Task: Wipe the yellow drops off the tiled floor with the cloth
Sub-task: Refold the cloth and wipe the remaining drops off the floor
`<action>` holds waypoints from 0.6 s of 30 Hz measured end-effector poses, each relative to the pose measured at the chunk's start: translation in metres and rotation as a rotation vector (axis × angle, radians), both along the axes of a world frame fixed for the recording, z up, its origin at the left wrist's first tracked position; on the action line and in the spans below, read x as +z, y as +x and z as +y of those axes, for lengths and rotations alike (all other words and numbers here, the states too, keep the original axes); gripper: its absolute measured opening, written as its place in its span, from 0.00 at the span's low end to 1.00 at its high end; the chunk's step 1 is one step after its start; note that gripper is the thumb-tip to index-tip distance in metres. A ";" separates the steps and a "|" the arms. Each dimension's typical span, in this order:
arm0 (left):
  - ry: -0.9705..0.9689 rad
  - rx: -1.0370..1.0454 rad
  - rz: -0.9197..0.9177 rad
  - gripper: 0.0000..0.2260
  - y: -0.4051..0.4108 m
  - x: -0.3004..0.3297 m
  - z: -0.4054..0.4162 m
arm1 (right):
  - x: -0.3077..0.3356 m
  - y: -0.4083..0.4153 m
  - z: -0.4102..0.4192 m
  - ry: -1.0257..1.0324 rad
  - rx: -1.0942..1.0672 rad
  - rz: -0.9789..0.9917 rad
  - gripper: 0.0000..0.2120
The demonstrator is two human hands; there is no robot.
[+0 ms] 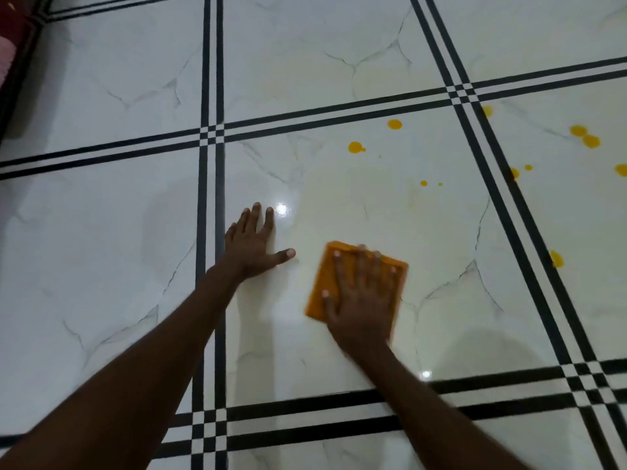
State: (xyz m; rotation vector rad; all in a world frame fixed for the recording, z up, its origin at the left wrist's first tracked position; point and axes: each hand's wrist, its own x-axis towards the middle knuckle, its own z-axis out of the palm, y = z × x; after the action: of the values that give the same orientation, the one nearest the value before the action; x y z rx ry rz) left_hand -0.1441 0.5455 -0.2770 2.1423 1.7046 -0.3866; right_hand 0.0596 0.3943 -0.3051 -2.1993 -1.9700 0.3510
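An orange folded cloth (324, 283) lies flat on the white marble-look tiled floor (356, 212). My right hand (364, 296) presses down on it with fingers spread and covers most of it. My left hand (252, 244) rests flat on the floor to the left of the cloth, fingers apart, holding nothing. Several yellow drops lie beyond and to the right: one drop (355, 147), another drop (394, 124), a small drop (423, 183), a pair of drops (584, 135) on the tile to the right, and a drop (556, 258) by the black line at right.
Double black grout lines (212, 184) cross the floor in a grid. A dark red and pink fabric object (8, 32) sits at the far upper left corner. A faint yellowish smear (412, 198) shows on the tile above the cloth.
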 end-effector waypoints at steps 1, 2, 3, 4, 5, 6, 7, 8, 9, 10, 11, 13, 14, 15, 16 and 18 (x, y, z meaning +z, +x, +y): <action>0.014 -0.002 -0.005 0.49 -0.001 -0.003 -0.001 | -0.004 -0.003 0.028 0.024 0.126 0.008 0.36; 0.038 -0.005 -0.010 0.48 -0.002 -0.006 -0.001 | -0.006 0.004 0.058 0.029 0.197 0.013 0.36; 0.071 -0.005 -0.015 0.48 -0.005 -0.009 -0.003 | -0.009 0.019 0.085 0.030 0.204 -0.007 0.35; 0.107 -0.002 -0.018 0.48 -0.006 -0.011 -0.004 | -0.012 0.040 0.103 0.030 0.162 -0.054 0.35; 0.127 -0.003 -0.017 0.49 -0.006 -0.013 -0.006 | -0.015 0.064 0.112 0.035 0.081 -0.103 0.35; 0.130 -0.001 -0.014 0.50 -0.004 -0.013 -0.007 | -0.017 0.086 0.110 0.040 -0.007 -0.129 0.35; 0.131 0.001 -0.008 0.50 -0.002 -0.014 -0.009 | -0.017 0.103 0.099 0.054 -0.082 -0.127 0.35; 0.136 0.005 -0.001 0.51 0.004 -0.012 -0.009 | -0.014 0.109 0.083 0.064 -0.146 -0.115 0.35; 0.139 0.011 0.010 0.51 0.008 -0.009 -0.011 | -0.010 0.102 0.060 0.051 -0.171 -0.105 0.36; 0.135 0.016 0.023 0.51 0.011 -0.006 -0.011 | -0.008 0.086 0.037 0.043 -0.146 -0.109 0.36; 0.119 0.016 0.038 0.50 0.014 -0.002 -0.010 | -0.008 0.066 0.019 0.026 -0.068 -0.091 0.37; 0.089 0.008 0.066 0.48 0.018 0.005 -0.008 | -0.005 0.040 0.023 -0.003 0.180 -0.028 0.37; 0.080 0.010 0.072 0.48 0.018 0.006 -0.007 | -0.005 0.043 0.048 0.016 0.288 -0.038 0.36; 0.074 0.015 0.071 0.48 0.018 0.007 -0.006 | -0.007 0.055 0.081 0.033 0.333 -0.063 0.35; 0.077 0.016 0.063 0.48 0.021 0.004 -0.005 | -0.009 0.078 0.113 0.018 0.285 -0.089 0.34; 0.096 0.009 0.066 0.48 0.020 -0.002 -0.002 | -0.015 0.144 0.155 0.010 0.045 -0.179 0.33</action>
State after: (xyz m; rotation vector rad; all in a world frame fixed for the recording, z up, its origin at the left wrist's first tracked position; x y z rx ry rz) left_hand -0.1236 0.5436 -0.2787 2.2114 1.8030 -0.3842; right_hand 0.2040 0.5495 -0.3205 -2.2542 -2.1083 0.1536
